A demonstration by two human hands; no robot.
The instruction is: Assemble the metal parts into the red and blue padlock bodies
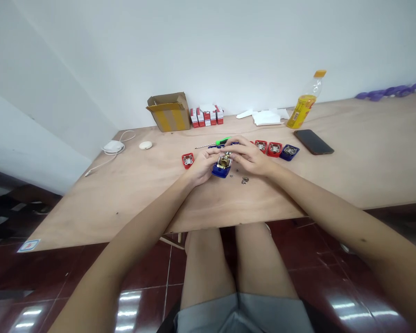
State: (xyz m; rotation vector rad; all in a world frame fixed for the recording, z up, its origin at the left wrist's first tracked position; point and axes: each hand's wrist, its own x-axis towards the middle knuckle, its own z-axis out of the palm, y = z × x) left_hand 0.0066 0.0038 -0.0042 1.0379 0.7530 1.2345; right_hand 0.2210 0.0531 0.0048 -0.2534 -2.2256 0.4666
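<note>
A small blue plastic case [221, 171] with a brass and silver metal mechanism on it is held above the front half of the table. My left hand [201, 167] grips its left side, fingers closed around it. From the other side, my right hand [248, 156] has its fingers pinched at the brass fitting [224, 161] on top; the fingertips partly hide it. Small loose metal pieces [244, 180] lie just below my right hand. Behind my hands, a green-and-black handled screwdriver [223, 141] lies near more blue cases, partly covered by my fingers.
A red case [187, 160] lies to the left; red cases [274, 149] and a blue one [289, 152] are at right. Along the wall stand an open cardboard box [173, 115], small red-white boxes [207, 116], white paper [268, 117] and a bottle [302, 108]. A phone [314, 141] lies right.
</note>
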